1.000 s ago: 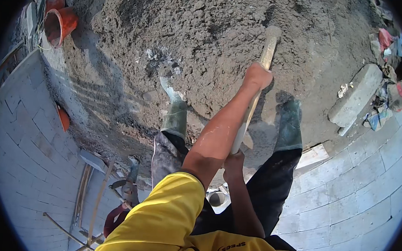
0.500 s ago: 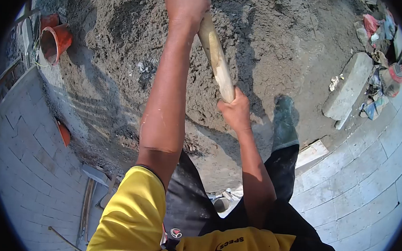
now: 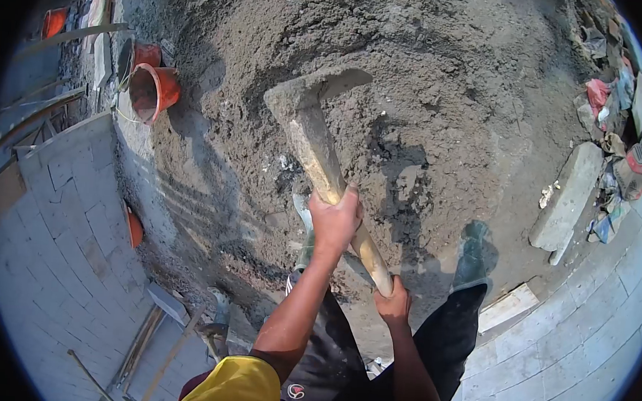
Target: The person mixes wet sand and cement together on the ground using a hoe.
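A hoe slants across the middle of the view, its wide blade caked in grey mix. My left hand wraps round the wooden handle partway along. Lower and to the right, my right hand grips the handle near its end. Behind the blade spreads a broad heap of wet grey mortar; whether the blade touches it I cannot tell. My boots stand at the near side of the heap, the right boot plainly visible.
Orange buckets stand at the left by the mix. A low block wall curves along the left, and another block surface lies at the right. A concrete block and crumpled sacks lie on the right.
My left hand has come down and closer to my body, and the hoe's head has entered view. My right hand has shifted lower, still on the handle. The view has tilted.
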`<state>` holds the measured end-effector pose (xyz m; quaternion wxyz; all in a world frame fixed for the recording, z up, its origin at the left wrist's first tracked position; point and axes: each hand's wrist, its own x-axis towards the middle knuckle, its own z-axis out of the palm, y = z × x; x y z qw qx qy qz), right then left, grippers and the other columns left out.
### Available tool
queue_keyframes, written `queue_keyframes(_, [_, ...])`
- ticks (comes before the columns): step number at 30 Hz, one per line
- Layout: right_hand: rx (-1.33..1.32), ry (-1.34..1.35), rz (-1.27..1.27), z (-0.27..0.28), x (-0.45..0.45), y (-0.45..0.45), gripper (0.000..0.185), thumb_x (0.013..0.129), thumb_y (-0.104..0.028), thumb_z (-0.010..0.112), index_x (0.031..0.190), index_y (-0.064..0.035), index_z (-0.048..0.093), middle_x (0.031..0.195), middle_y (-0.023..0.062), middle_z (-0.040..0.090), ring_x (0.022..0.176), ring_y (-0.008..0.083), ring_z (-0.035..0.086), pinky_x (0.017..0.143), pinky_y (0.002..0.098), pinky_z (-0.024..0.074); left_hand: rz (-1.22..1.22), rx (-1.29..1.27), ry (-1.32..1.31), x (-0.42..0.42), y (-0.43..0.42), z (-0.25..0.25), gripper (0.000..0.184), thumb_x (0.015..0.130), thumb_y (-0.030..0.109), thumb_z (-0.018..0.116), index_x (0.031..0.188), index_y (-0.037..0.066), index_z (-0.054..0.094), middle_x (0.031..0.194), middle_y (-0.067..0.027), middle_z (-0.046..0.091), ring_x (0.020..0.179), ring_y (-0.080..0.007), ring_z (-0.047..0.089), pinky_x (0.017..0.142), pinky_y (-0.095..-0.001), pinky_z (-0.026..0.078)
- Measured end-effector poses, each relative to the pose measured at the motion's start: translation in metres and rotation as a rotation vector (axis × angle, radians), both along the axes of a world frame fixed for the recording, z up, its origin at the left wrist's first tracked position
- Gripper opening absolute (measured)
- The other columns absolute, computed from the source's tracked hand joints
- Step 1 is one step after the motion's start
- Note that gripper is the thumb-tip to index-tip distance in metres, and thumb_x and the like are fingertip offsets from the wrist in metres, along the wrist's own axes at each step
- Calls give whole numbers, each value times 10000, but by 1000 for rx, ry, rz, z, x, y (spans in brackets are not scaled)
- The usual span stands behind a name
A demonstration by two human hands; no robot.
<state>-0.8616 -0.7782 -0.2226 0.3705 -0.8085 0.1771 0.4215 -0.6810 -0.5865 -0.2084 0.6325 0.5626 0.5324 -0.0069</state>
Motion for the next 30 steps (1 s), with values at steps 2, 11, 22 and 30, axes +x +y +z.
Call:
queue_keyframes(2, [74,-52,106,-43,79,50,310,723,-201,718,951,-28,597,832,221,685,836,433,668,716,486,524,-20,145,-157,69,56,-21,151,896,90,619,793,29,526,631,-22,525,504,-118,528,459,-277,431])
queue_keyframes(11, [53,300,-87,-14,-36,-25,269,707,-138,679,923,8,613,802,209,669,781,350,687,697,417,525,-187,-21,424,-47,-35,-179,131,802,99,627,795,-25,584,606,-74,576,486,-167,552,458,-325,434])
queue_keyframes(22, [263,-201,-330,-43,47,-104,410,941,-195,649,1304,-54,522,1191,116,628,1060,234,620,957,351,503,-918,36,-321,138,-181,64,375,784,127,729,1006,-61,492,766,-225,676,842,-404,704,753,-400,564])
queue_keyframes(30, [666,652,-1397,3,-11,34,247,964,-145,574,1182,-29,576,1009,64,666,769,154,664,567,273,527,-1246,-39,449,-15,-173,-196,402,810,132,648,1163,-61,626,1184,-254,650,1125,-362,636,972,-393,499])
